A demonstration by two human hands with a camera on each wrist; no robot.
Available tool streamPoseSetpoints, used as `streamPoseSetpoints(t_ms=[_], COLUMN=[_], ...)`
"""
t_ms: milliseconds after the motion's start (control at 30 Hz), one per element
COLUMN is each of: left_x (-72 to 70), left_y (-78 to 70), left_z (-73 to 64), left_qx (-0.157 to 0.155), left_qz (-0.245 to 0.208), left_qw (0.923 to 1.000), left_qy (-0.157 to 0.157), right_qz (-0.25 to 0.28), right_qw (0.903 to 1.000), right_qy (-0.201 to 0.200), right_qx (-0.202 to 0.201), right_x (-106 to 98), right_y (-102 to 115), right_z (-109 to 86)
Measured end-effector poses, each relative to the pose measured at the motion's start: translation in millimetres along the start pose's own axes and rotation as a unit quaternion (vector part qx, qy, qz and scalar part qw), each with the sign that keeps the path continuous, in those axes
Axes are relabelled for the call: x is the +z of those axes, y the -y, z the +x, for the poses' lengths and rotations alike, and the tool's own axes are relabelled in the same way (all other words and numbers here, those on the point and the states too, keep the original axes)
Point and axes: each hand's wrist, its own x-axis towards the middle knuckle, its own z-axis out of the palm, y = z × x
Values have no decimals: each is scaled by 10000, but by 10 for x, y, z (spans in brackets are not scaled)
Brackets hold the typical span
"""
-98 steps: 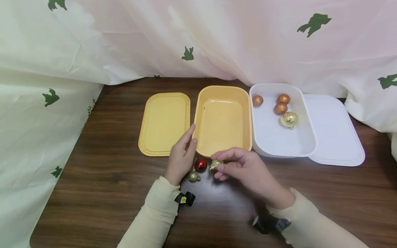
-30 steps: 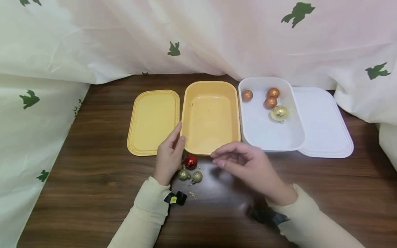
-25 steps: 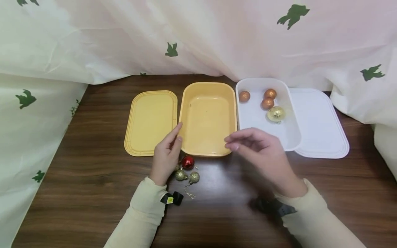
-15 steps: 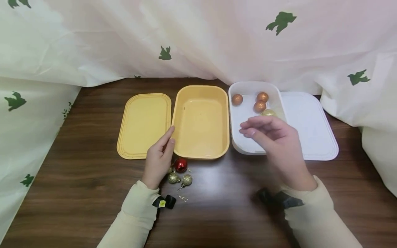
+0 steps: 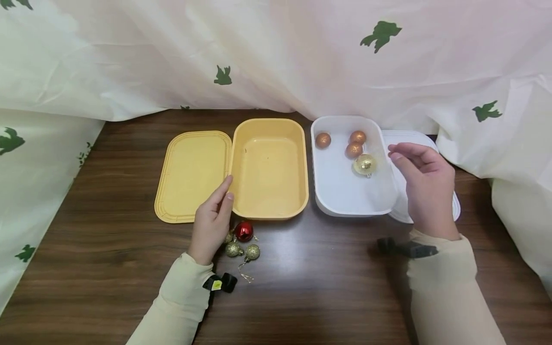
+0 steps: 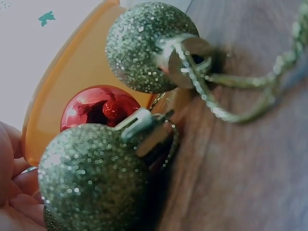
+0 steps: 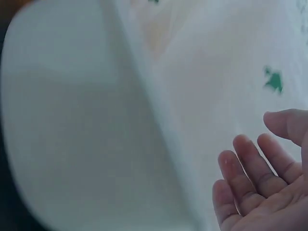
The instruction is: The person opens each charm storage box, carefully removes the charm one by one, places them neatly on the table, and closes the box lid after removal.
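My left hand (image 5: 211, 223) has its fingers straight along the left side of the yellow box (image 5: 269, 177). Beside its palm, on the table, lie a red shiny Christmas ball (image 5: 244, 231) and several gold glitter balls (image 5: 252, 252), one with a loose cord. The left wrist view shows a glitter ball (image 6: 149, 45) and the red ball (image 6: 96, 108) close up. My right hand (image 5: 429, 179), holding nothing, hovers over the white lid (image 5: 407, 136) with loosely bent fingers just right of the white box (image 5: 345, 191); the right wrist view shows its fingers (image 7: 252, 166) apart.
Inside the white box are several copper-coloured balls (image 5: 354, 150) and a larger pale gold one (image 5: 364, 164). A yellow lid (image 5: 194, 177) lies flat left of the yellow box. Behind everything hangs a pale curtain (image 5: 276, 57) with green bird shapes.
My right hand has set its gold glitter ball down by the others, then moved right across the white box to its lid. The left hand stays at the yellow box as the head view shifts.
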Motion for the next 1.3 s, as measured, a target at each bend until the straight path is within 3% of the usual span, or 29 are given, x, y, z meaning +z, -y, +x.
streamPoseSetpoints(t_ms=[233, 433, 533, 833, 1300], left_x=[-10, -10, -11, -9, -24], left_y=[7, -2, -3, -10, -43], left_z=[3, -3, -1, -6, -15], left_qx=[-70, -197, -199, -223, -325], left_qz=[-118, -157, -179, -184, -30], left_qw=[9998, 9996, 9995, 9994, 9989], left_qy=[121, 154, 180, 165, 331], right_qz=[-446, -932, -908, -182, 175], right_qw=[9943, 9846, 9840, 9875, 9880], right_qy=[-311, -126, -13, 479, 981], right_qx=[917, 1471, 1530, 1488, 1184], right_x=[-199, -237, -235, -262, -263], right_y=[-257, -456, -515, -592, -605], right_z=[187, 260, 276, 288, 260])
